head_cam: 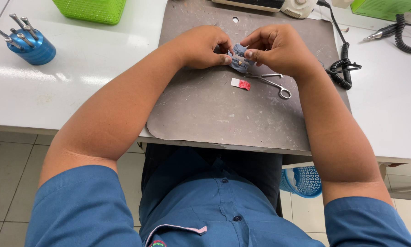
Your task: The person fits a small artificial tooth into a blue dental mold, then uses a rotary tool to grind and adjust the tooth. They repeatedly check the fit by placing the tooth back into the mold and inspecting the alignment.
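Both hands meet over the far middle of the grey work mat (214, 114), and between them sits a small blue-grey dental cast (238, 60), lifted just off the mat or resting lightly on it; which of the two cannot be told from here. The left hand (201, 47) has its fingers curled close, thumb and forefinger pinched on the cast's near-left edge, while the right hand (278, 48) pinches the right edge with thumb and forefinger closed and the other fingers folded over the top. A small yellowish spot shows on the cast between the thumbs, too small to identify. For fine work like this it seems best to keep both wrists braced on the mat, let one hand steady the cast and the other do the adjusting, and press gently, since such a cast looks brittle at its thin edges. Just nearer on the mat than the cast lie a white-and-red strip (240, 84) and slim metal forceps (271, 81), both close but untouched. Off the mat's left side stands a blue round tool holder (31, 48) with metal shafts, and off its right side a black coiled cable (340, 73).
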